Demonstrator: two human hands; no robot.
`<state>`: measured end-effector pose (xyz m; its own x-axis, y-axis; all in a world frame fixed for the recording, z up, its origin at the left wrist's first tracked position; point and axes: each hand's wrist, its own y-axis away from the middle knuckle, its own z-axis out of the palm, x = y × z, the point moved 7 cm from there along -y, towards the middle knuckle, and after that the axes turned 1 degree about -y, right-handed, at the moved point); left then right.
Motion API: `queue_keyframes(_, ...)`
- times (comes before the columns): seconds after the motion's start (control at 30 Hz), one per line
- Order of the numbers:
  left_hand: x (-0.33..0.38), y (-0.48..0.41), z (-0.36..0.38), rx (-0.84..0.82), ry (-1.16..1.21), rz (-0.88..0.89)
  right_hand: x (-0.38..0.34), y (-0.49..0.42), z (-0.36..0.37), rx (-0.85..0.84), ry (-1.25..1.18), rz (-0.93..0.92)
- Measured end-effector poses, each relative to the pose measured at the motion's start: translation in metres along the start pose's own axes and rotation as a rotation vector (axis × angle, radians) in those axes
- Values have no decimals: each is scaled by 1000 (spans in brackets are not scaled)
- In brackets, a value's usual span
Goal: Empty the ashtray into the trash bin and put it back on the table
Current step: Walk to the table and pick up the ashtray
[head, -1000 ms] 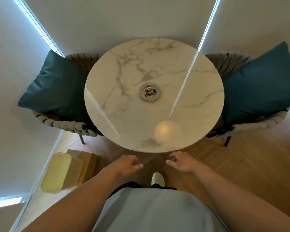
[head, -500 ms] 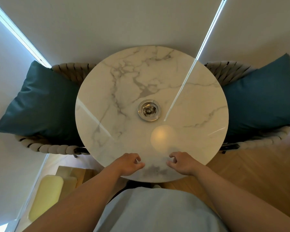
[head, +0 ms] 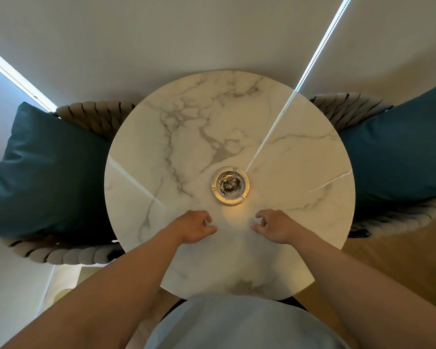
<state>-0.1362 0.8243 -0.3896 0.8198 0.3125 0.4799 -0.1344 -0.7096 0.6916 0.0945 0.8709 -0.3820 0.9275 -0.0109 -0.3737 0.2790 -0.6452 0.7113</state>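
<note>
A round glass ashtray (head: pixel 230 185) with dark ash in its bowl stands near the middle of the round white marble table (head: pixel 181 137). My left hand (head: pixel 195 226) hovers over the table just below and left of the ashtray, fingers loosely curled and holding nothing. My right hand (head: pixel 272 225) is below and right of the ashtray, fingers also loosely curled and empty. Neither hand touches the ashtray. No trash bin shows clearly in view.
Two woven chairs flank the table, each with a teal cushion: one on the left (head: pixel 48 172), one on the right (head: pixel 398 157). A pale yellow object (head: pixel 61 293) peeks out on the floor at the lower left. Wooden floor (head: pixel 398 250) lies to the right.
I have moved closer to the table. Both hands have advanced from the near edge over the tabletop toward the ashtray. The yellow object on the floor has mostly slid out of view.
</note>
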Motion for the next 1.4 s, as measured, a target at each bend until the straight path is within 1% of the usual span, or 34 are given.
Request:
queue_keyframes(0.23,5,-23,-24,60,21,-57,-10,-33,-38,15,28,-44)
queue_keyframes(0.4,10,-38,-42,111,-13,-79,-22,-54,-60,46,87,-120)
queue_keyframes(0.5,14,-45,-54,176,-105,-79,-30,-62,-70,71,162,-159)
queue_keyframes(0.57,16,-49,-59,214,-169,-67,-34,-65,-76,105,276,-187)
queue_keyframes(0.63,19,-53,-61,229,-238,-40,-39,-67,-79,139,372,-215)
queue_keyframes(0.7,22,-58,-62,233,-291,-15,-42,-68,-81,166,410,-235)
queue_keyframes(0.93,28,-70,-56,273,-385,76,-44,-77,-71,192,418,-280)
queue_keyframes(1.4,33,-77,-50,364,-400,96,-41,-91,-56,239,460,-312)
